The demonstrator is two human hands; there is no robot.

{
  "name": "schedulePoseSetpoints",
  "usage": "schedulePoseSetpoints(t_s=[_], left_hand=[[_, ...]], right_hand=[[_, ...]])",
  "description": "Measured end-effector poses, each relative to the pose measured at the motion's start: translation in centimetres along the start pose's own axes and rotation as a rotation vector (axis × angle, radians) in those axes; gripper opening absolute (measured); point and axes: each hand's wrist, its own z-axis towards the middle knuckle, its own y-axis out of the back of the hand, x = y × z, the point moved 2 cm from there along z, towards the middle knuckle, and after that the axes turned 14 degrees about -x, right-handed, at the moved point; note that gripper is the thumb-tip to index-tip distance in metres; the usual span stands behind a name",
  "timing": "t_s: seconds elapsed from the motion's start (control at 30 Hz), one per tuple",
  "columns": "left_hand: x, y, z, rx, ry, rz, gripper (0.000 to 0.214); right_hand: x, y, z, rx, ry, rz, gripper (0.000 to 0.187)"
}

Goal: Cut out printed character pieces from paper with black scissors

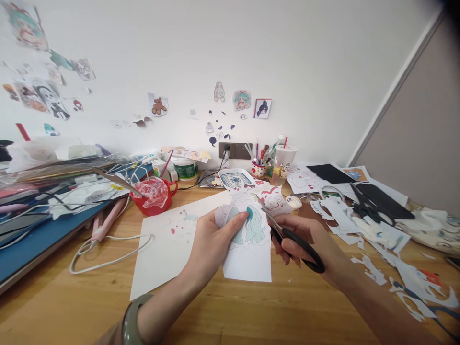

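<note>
Left hand (212,237) pinched the teal-figure paper (247,235), thumb on top, likely to keep it steady; right hand (318,237) gripped scissors (287,234) at the paper's edge. Paper scraps (373,274) lay right of the hands.

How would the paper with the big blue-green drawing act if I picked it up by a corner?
The paper would probably flop, because it looks thin. It's likely light too, since the left hand holds it with the thumb on top.
</note>
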Motion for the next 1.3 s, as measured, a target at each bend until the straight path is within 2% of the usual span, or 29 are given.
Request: schedulePoseSetpoints(t_s=[0.2, 0.37, 0.53, 0.73, 0.93, 1.3], left_hand=[[0.0, 0.1, 0.2, 0.015, 0.01, -0.027, 0.02], [-0.2, 0.2, 0.6, 0.05, 0.02, -0.047, 0.019], [-0.9, 0.5, 0.9, 0.139, 0.028, -0.044, 0.015], [-1.5, 0.9, 1.0, 0.236, 0.072, -0.01, 0.011], [-1.9, 1.1, 1.2, 0.237, 0.066, 0.002, 0.015], [-1.9, 1.0, 1.5, 0.283, 0.106, 0.019, 0.013]], right_hand=[[-0.3, 0.0, 0.2, -0.003, 0.007, 0.048, 0.042], [-0.3, 0.2, 0.1, 0.02, -0.013, 0.067, 0.037], [-0.1, 0.5, 0.1, 0.067, -0.006, 0.057, 0.034], [0.1, 1.1, -0.2, 0.106, -0.006, -0.011, 0.043], [0.1, 1.3, -0.1, 0.125, 0.004, -0.077, 0.053], [0.1, 1.2, -0.3, 0.134, 0.002, -0.033, 0.053]])
